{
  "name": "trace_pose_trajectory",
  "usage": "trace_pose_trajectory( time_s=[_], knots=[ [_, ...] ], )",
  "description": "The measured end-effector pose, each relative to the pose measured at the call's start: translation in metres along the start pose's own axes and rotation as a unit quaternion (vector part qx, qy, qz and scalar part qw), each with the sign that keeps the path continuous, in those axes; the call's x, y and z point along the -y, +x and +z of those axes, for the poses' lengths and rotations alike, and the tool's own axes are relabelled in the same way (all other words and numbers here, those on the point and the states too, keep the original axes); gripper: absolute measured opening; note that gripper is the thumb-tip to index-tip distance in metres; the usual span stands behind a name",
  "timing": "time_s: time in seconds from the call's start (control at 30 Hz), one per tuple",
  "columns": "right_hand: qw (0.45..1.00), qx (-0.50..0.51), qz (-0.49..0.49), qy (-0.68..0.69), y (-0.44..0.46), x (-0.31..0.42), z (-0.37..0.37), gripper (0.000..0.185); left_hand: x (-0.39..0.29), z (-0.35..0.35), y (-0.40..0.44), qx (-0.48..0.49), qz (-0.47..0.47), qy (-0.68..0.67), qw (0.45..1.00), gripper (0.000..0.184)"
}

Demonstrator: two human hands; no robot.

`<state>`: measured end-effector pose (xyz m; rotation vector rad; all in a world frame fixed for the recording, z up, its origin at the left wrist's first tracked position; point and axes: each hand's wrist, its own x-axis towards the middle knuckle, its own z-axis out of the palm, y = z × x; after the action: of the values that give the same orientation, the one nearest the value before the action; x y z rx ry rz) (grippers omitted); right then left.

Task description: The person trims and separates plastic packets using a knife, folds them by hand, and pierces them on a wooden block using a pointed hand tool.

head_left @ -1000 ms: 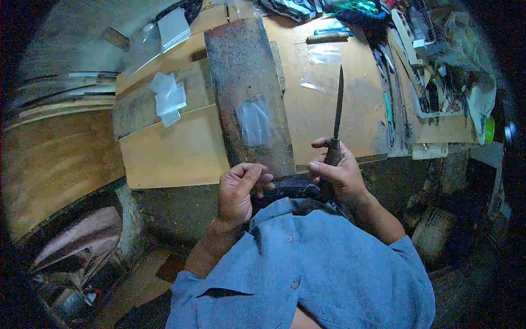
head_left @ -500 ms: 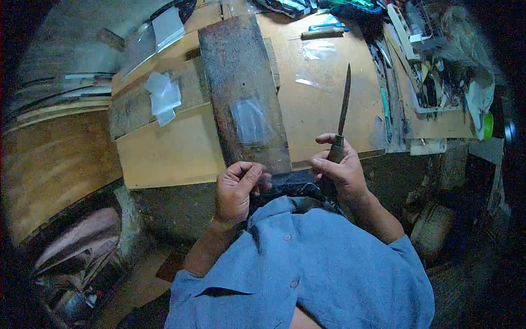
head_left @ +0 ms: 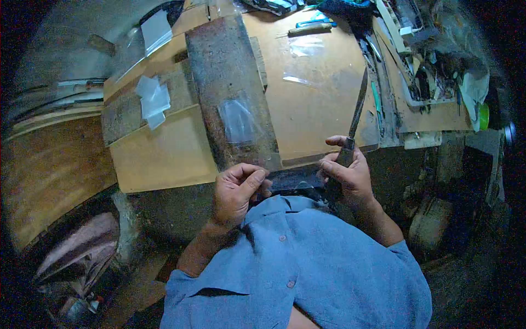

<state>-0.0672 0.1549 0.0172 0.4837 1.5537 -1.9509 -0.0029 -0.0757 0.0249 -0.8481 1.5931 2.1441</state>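
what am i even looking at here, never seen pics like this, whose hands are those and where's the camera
There's no machine: these are one person's bare hands. The camera sits on that person's head, looking forward and down, so their blue shirt fills the bottom. On the tan tabletop lies a long dark board with clear plastic on it; more pale sheets lie to its left, and a wooden-handled tool lies at the far side. The right hand holds a long dark pointed tool by its handle. The left hand has its fingers curled; I can't tell whether it holds anything.
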Motion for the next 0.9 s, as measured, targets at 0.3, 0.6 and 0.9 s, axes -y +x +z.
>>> trace_pose_trajectory(
  time_s=[0.3, 0.6, 0.9],
  knots=[
    [0.997, -0.022, -0.001, 0.071, -0.008, 0.002, -0.018, 0.05, -0.005, 0.021, 0.008, 0.017, -0.035, 0.014, 0.999, 0.011],
    [0.987, 0.138, -0.006, -0.088, 0.01, 0.025, -0.026, 0.044, -0.018, 0.028, 0.026, 0.192, -0.087, 0.132, 0.969, 0.012],
    [0.995, 0.046, -0.036, 0.081, 0.025, 0.0, 0.0, 0.035, 0.008, 0.046, 0.029, -0.008, 0.045, -0.087, 0.995, 0.007]
  ],
)
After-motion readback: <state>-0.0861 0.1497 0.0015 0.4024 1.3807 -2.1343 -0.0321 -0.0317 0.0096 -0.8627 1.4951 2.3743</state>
